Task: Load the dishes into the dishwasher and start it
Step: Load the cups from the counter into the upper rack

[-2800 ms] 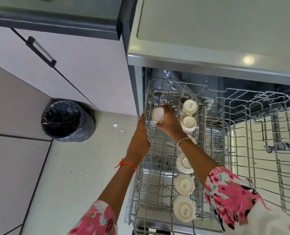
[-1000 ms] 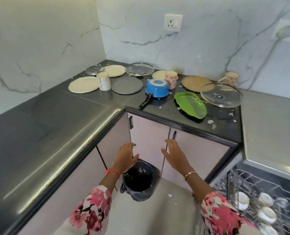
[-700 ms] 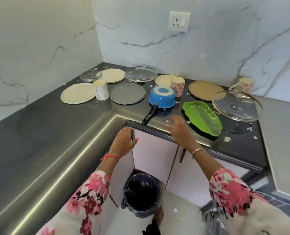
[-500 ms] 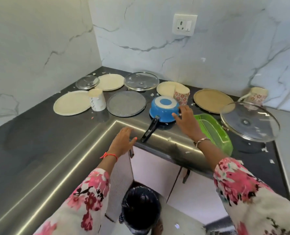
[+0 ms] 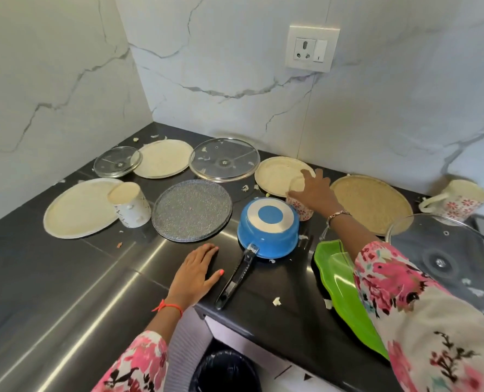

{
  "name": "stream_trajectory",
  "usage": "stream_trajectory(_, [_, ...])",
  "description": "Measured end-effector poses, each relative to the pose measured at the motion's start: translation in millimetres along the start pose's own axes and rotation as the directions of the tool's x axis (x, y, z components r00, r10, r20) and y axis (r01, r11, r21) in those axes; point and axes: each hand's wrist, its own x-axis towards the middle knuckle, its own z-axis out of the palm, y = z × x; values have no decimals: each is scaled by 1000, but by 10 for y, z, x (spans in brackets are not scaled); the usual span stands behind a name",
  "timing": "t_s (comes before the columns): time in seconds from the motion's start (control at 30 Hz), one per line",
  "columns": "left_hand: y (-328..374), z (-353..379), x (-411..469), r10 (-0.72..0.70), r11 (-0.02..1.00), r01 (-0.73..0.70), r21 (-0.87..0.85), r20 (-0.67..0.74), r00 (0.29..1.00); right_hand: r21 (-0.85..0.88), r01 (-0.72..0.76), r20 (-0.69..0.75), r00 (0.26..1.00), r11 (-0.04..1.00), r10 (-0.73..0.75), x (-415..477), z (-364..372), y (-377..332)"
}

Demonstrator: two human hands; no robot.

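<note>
Dirty dishes lie on the dark counter (image 5: 65, 278). My right hand (image 5: 315, 190) reaches over an upturned floral cup (image 5: 298, 206), fingers curling over its base. My left hand (image 5: 197, 271) rests flat on the counter beside the black handle of an upturned blue saucepan (image 5: 267, 230). Around them are a white upturned cup (image 5: 130, 205), a grey speckled plate (image 5: 191, 209), cream plates (image 5: 76, 212) (image 5: 163, 158) (image 5: 277, 174), a brown plate (image 5: 372, 203), glass lids (image 5: 223, 159) (image 5: 117, 165) (image 5: 447, 261), a green leaf-shaped tray (image 5: 339, 284) and a floral mug (image 5: 455, 205). The dishwasher is out of view.
A marble wall with a socket (image 5: 310, 49) backs the counter corner. Food scraps are scattered among the dishes. Below the counter edge stands a bin with a black liner (image 5: 226, 372), next to pale cabinet doors (image 5: 263, 352).
I turned from the dishwasher rack to the counter. My right hand moved past the blue saucepan onto the floral cup. My left hand came up onto the counter.
</note>
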Motion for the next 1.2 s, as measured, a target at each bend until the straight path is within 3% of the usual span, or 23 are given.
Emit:
stream_trajectory(0.2, [-51,63,-6,16,999,-18,35,47,999,1,-41,143,989,999,40,223,91,-6])
stream_trajectory(0.4, [-72,66,-4,14,997,-18,69,64,998,63,-44,121,992,997,37,316,121,15])
stream_trajectory(0.53, [-48,52,5,13,999,-15,43,64,998,123,-50,72,997,991,42,298,65,83])
stream_trajectory(0.7, [-36,-25,33,2,1000,-1,-5,147,989,191,-19,-110,993,981,41,20,-271,165])
stream_trajectory(0.8, [35,-149,-12,-20,998,31,-53,185,983,195,-5,-216,975,981,48,-377,-526,171])
stream_trajectory(0.97, [341,-239,-557,-36,999,36,-39,17,999,169,-15,-298,952,986,66,-1340,-719,141])
stream_trajectory(1.2, [1014,195,-2187,45,996,-48,-76,-40,998,171,-39,-255,963,985,83,-3394,-295,252])
